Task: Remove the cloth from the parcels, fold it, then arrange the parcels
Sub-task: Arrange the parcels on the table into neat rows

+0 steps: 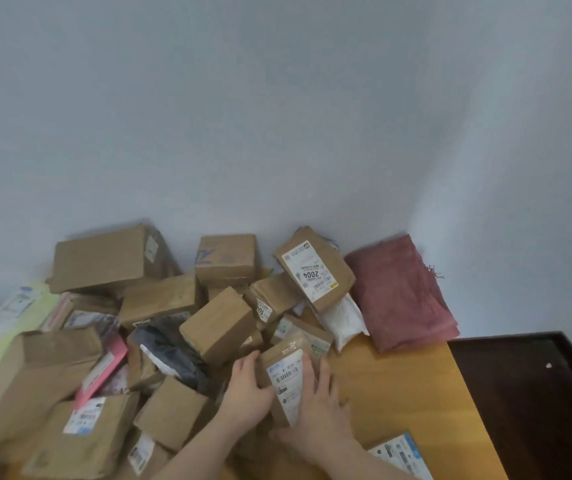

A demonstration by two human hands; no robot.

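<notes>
2 hands (250, 386) on 1 parcel (286, 386); 1 folded cloth (400, 292)

Both forearms are running out of the bottom edge of the frame. The left hand (248, 393) and right hand (314, 414) are covering the sides of a labelled parcel (286, 382), whose print is blurring past reading. A blue-edged parcel (404, 457) at lower right is being cut by the frame's bottom edge. The heap of parcels (160, 327) is hiding the bench (398, 386) beneath it, and the left edge is cropping a pale yellow mailer (4, 320).
</notes>
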